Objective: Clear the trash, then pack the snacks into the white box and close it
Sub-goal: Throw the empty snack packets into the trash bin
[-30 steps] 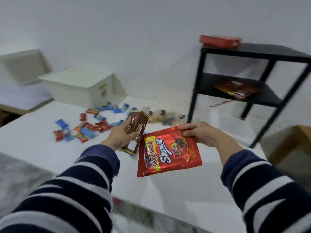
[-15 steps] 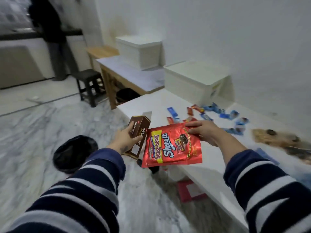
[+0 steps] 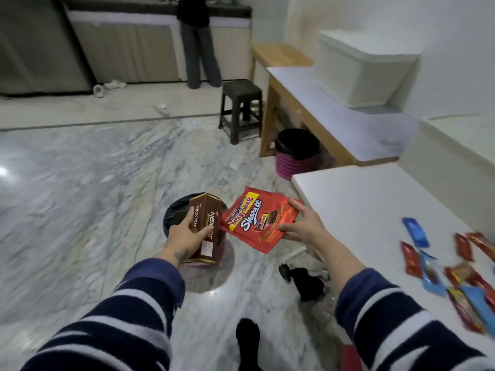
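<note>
Gripping the brown carton (image 3: 205,231) in my left hand (image 3: 184,241), thumb along its front and fingers curled round its side, I hold it upright over the mouth of the black-lined bin (image 3: 174,212) on the marble floor. My right hand (image 3: 302,228) pinches the red snack bag (image 3: 257,218) by its right edge, thumb on its printed face; the bag hangs tilted in the air just beside the carton, between the bin and the corner of the white table (image 3: 361,199). Small red and blue snack packets (image 3: 439,266) lie scattered on the table near its right side. A white box (image 3: 359,68) with its lid on stands on a farther wooden table, well apart from both my hands.
</note>
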A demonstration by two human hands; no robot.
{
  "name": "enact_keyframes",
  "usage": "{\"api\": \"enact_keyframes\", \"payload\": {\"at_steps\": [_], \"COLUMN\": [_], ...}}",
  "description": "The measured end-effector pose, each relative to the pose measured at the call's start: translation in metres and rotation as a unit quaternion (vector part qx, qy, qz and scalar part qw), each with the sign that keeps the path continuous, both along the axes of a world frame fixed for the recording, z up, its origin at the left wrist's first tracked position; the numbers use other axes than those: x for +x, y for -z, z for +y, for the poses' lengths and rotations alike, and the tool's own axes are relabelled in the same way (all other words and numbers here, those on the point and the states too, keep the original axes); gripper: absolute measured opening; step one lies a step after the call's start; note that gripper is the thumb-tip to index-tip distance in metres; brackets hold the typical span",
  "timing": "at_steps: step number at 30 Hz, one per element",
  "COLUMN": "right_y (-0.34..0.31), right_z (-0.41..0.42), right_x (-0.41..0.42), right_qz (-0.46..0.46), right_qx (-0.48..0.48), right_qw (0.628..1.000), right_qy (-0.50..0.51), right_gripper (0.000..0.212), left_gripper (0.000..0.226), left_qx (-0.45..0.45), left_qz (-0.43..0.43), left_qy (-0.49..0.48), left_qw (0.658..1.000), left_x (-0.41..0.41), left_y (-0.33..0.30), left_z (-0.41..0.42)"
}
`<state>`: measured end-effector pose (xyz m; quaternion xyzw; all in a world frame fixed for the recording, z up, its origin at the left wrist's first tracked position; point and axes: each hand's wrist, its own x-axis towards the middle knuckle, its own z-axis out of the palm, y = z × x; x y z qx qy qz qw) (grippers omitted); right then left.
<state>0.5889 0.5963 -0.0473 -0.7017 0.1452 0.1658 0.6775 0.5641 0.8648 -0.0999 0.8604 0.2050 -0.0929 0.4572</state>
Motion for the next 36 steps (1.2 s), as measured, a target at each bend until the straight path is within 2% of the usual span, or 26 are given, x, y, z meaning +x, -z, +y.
{"api": "enact_keyframes", "payload": {"at_steps": [5,10,16,20,24,27,32,36], "right_y": [0.054,0.107,0.198,0.257,0.33,0.365,0.365,0.326], "right_z": [0.054,0.102,0.16,0.196,0.227,0.23,0.221,0.213], "right_x": [0.08,0.149,0.209,0.234,0.261,0.273,0.284,0.293], "right_qz": [0.033,0.071,0.088,0.108,0.131,0.146,0.161,0.156], "right_qx": [0.034,0.006,-0.042,-0.033,-0.024,-0.045,-0.125,-0.158], "right_qw": [0.999,0.997,0.995,0.994,0.991,0.987,0.969,0.963], "right_qy": [0.001,-0.009,-0.02,-0.003,-0.01,-0.058,-0.139,-0.155], "right_gripper": [0.087,0.088,0.092,0.091,0.091,0.1,0.096,0.084], "left_gripper": [0.082,0.086,0.072,0.072,0.079,0.081,0.074,0.07], "left_qx": [-0.07,-0.156,-0.24,-0.242,-0.197,-0.142,-0.117,-0.109], "left_qz": [0.042,0.107,0.154,0.182,0.227,0.231,0.243,0.238], "left_qy": [-0.119,-0.185,-0.254,-0.247,-0.227,-0.218,-0.182,-0.15], "left_qw": [0.99,0.964,0.924,0.92,0.926,0.937,0.945,0.953], "left_x": [0.052,0.105,0.18,0.218,0.254,0.268,0.276,0.289], "left_y": [0.036,0.095,0.175,0.233,0.305,0.329,0.332,0.293], "left_z": [0.036,0.067,0.097,0.112,0.134,0.137,0.139,0.138]}}
